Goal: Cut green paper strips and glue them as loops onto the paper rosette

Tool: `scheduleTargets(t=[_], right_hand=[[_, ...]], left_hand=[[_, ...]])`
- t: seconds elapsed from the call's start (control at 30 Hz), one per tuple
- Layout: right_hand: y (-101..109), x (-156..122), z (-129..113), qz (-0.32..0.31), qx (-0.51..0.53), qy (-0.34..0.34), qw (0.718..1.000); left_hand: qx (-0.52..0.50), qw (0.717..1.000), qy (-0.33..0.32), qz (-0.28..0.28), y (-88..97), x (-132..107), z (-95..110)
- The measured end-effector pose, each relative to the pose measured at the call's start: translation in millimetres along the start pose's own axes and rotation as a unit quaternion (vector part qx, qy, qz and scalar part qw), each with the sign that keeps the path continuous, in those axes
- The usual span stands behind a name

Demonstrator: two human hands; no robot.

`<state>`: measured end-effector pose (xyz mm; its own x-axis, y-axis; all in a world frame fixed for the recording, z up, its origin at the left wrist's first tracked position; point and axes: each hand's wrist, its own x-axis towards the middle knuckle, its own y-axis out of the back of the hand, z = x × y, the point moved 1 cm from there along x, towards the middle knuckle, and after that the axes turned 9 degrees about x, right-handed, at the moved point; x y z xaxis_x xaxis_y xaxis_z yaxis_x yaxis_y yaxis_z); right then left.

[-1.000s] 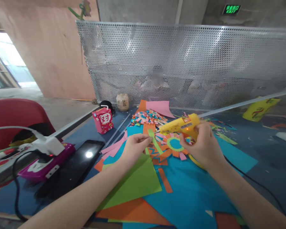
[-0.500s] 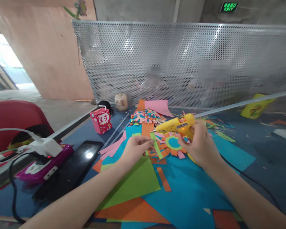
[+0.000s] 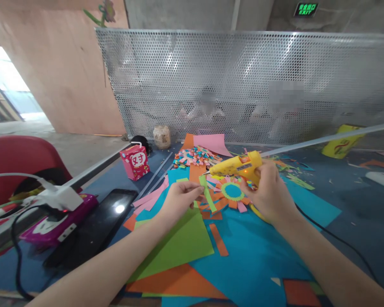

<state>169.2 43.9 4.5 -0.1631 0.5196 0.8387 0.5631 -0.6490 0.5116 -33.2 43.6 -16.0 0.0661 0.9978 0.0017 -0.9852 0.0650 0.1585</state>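
My right hand point(image 3: 269, 189) is wrapped round a yellow hot glue gun point(image 3: 232, 165), whose nozzle points left. A long translucent glue stick point(image 3: 310, 140) sticks out of its back end. Between the pinched fingers of my left hand point(image 3: 185, 196) is a light green paper strip point(image 3: 208, 195), its top end at the nozzle tip. Just behind and right of the strip lies a paper flower point(image 3: 233, 191) with a blue centre, green fringe and orange and pink petals. Beyond it sits a heap of small multicoloured fringed pieces point(image 3: 196, 156).
Green point(image 3: 176, 243), blue and orange sheets cover the near table. To the left are a black phone point(image 3: 92, 228), a purple power strip point(image 3: 57, 219) and a pink drink carton point(image 3: 135, 162). A perforated metal screen point(image 3: 211, 68) stands behind, with blurred people beyond. A black cord point(image 3: 339, 243) trails right.
The view has shifted very slightly. Both hands, the glue gun and the green strip keep nearly the same positions, with the nozzle still at the strip's top end.
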Motion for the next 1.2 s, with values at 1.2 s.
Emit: scheduleTargets(t=[1.2], right_hand=[[2.4, -0.1, -7.2, -0.024, -0.01, 0.064, 0.998]], left_hand=[[0.012, 1.0, 0.004, -0.006, 1.4, 0.4, 0.4]])
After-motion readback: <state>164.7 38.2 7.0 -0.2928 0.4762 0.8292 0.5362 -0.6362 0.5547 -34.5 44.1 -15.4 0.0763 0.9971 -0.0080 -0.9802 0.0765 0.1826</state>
